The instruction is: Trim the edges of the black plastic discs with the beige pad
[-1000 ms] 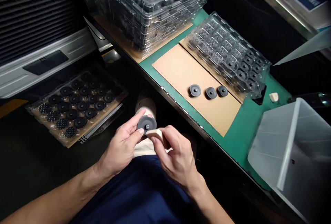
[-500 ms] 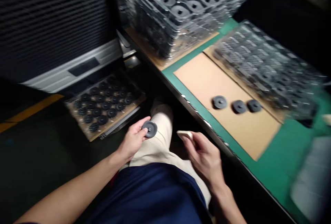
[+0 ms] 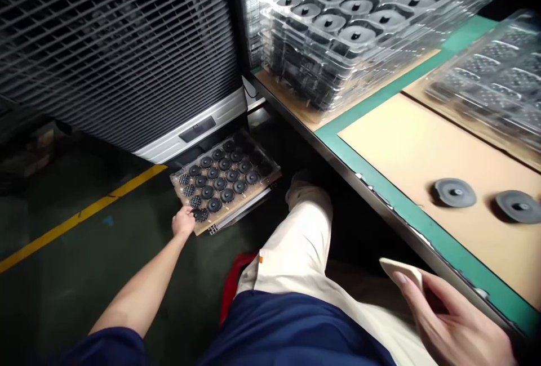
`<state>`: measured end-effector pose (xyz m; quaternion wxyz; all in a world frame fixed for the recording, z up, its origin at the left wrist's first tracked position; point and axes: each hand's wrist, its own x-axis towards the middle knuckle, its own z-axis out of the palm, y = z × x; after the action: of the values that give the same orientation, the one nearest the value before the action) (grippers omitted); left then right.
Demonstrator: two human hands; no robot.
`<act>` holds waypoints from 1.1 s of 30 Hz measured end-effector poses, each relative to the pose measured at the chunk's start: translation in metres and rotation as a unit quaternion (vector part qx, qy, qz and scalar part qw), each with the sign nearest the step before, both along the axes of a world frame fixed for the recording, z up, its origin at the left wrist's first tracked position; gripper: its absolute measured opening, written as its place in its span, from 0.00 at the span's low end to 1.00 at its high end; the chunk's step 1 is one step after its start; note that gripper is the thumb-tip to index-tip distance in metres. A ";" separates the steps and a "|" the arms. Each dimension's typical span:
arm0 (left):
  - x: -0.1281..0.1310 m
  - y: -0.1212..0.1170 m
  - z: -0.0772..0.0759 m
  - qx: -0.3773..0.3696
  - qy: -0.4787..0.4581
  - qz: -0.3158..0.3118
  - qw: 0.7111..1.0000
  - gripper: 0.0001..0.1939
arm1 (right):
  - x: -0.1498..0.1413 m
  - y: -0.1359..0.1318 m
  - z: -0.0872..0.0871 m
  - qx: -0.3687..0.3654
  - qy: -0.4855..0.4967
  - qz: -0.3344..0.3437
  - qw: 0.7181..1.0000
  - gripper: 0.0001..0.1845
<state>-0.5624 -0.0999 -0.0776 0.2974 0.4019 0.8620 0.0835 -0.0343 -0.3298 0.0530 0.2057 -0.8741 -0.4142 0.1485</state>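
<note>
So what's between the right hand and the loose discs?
Head view: from the right hand to the loose discs, the bench's metal edge, a green strip, then bare cardboard.

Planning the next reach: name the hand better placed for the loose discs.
Likely right: the right hand is nearer the loose discs, though it grips a pale block. The left hand is at the low tray.

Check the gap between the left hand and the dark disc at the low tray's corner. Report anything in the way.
Nothing visible is in the way: the left hand is right at the dark disc on the low tray. Actual contact is too small to confirm.
</note>
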 end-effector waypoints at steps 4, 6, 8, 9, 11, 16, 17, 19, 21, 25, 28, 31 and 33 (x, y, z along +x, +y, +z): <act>-0.005 -0.002 -0.012 -0.004 0.002 -0.034 0.999 0.16 | -0.009 0.011 0.014 -0.033 0.041 -0.028 0.998 0.34; -0.002 -0.002 -0.018 -0.003 0.006 -0.033 0.999 0.15 | -0.011 0.014 0.018 -0.031 0.051 -0.023 0.998 0.34; -0.001 -0.002 -0.019 0.004 0.015 -0.016 1.000 0.15 | -0.009 0.012 0.017 -0.035 0.054 -0.028 0.998 0.34; 0.000 -0.002 -0.019 0.008 0.018 -0.005 1.000 0.16 | -0.007 0.010 0.015 -0.038 0.054 -0.035 0.997 0.34; 0.003 -0.004 -0.016 0.016 0.019 0.014 1.000 0.16 | -0.002 0.005 0.009 -0.044 0.056 -0.043 0.997 0.35; 0.048 -0.005 -0.005 0.032 -0.062 -0.018 0.997 0.16 | -0.002 -0.006 -0.006 -0.027 0.073 -0.020 0.997 0.32; 0.067 -0.004 -0.003 0.038 -0.091 -0.041 0.994 0.16 | -0.005 -0.008 -0.007 -0.013 0.087 -0.010 0.996 0.30; 0.118 0.001 0.004 0.057 -0.157 -0.104 0.981 0.16 | -0.013 -0.009 -0.005 0.018 0.120 0.017 0.992 0.26; 0.183 0.004 0.019 0.089 -0.229 -0.184 0.952 0.17 | -0.020 -0.010 -0.001 0.029 0.132 0.043 0.990 0.23; 0.327 0.002 0.072 0.177 -0.351 -0.361 0.846 0.16 | -0.023 -0.019 0.011 0.049 0.099 0.048 0.993 0.21; 0.423 -0.004 0.111 0.220 -0.383 -0.482 0.757 0.12 | -0.021 -0.037 0.023 0.065 0.083 0.024 0.994 0.20; 0.497 -0.004 0.131 0.223 -0.380 -0.570 0.693 0.21 | -0.018 -0.063 0.029 0.080 0.071 -0.012 0.994 0.20; 0.530 0.001 0.136 0.205 -0.376 -0.607 0.669 0.23 | -0.017 -0.081 0.029 0.089 0.069 -0.043 0.993 0.20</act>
<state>-0.0321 -0.0986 0.0585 0.4915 0.8220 0.2037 0.2030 -0.0516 -0.4110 0.0819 0.3165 -0.8570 -0.3731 0.1619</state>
